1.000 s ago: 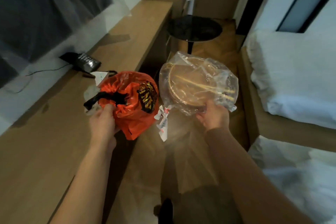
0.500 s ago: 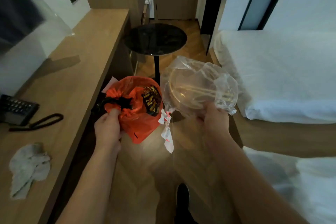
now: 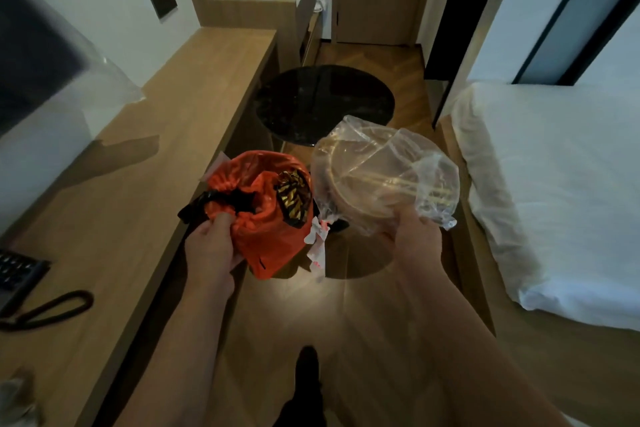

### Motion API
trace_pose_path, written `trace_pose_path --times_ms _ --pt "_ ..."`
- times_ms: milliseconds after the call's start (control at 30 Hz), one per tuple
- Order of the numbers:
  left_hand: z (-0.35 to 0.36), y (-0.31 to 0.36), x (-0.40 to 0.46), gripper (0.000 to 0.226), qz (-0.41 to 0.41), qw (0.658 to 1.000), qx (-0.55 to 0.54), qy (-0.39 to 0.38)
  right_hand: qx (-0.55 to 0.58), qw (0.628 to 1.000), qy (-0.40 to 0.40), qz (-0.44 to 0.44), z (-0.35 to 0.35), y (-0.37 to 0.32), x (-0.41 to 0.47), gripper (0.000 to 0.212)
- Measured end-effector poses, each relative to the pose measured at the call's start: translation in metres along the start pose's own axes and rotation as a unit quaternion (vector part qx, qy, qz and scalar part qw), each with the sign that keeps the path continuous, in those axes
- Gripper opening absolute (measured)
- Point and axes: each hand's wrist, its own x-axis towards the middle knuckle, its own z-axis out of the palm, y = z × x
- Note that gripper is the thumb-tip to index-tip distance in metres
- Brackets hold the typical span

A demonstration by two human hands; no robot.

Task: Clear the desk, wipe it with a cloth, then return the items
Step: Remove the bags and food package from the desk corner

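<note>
a person's left hand [image 3: 211, 246] grips the tied neck of an orange plastic bag [image 3: 266, 218] while the right hand [image 3: 414, 241] clutches a clear plastic bag of round containers [image 3: 377, 180] (both airborne), the long wooden table [image 3: 131, 184] lying to their left, nearer the left hand.

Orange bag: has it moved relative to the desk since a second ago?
Yes. The orange bag, held by the left hand, was over the desk edge; now it hangs beyond it, over the floor toward the round black table.
</note>
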Motion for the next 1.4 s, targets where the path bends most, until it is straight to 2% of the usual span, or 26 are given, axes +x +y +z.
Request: trace_pose_path --times_ms 167,367,533,700,800,933,1000,1100,1200,1400 --pt "0.049 0.011 0.094 0.008 -0.021 1.0 0.012 -0.002 0.019 1.0 0.013 0.013 0.069 -0.025 0.083 0.018" --pt "0.11 0.049 0.209 0.012 -0.019 0.999 0.033 -0.004 -0.013 0.999 0.025 -0.017 0.147 -0.069 0.17 0.025" --pt "0.149 0.074 0.265 0.02 -0.009 0.999 0.032 0.038 -0.057 0.998 0.014 -0.007 0.191 -0.085 0.221 0.022" --pt "0.146 0.074 0.294 0.019 -0.045 0.993 0.058 0.095 -0.092 0.993 -0.067 0.027 0.238 -0.084 0.263 0.018" --pt "0.133 0.069 0.297 0.017 -0.063 0.985 0.088 0.136 -0.122 0.983 -0.122 0.056 0.27 -0.077 0.279 0.024" --pt "0.11 0.055 0.302 0.026 -0.08 0.968 0.137 0.196 -0.163 0.966 -0.189 0.072 0.313 -0.056 0.295 0.02" --pt "0.103 0.05 0.305 0.027 -0.087 0.962 0.159 0.207 -0.199 0.958 -0.199 0.059 0.327 -0.044 0.295 0.015" --pt "0.097 0.035 0.316 0.03 -0.099 0.956 0.185 0.205 -0.252 0.941 -0.223 0.039 0.342 -0.017 0.296 0.021" --pt "0.089 0.006 0.334 0.046 -0.079 0.942 0.252 0.207 -0.313 0.919 -0.241 0.021 0.354 0.02 0.306 0.023" --pt "0.087 -0.083 0.391 0.04 0.003 0.886 0.425 0.183 -0.403 0.885 -0.231 -0.028 0.387 0.132 0.368 0.025"
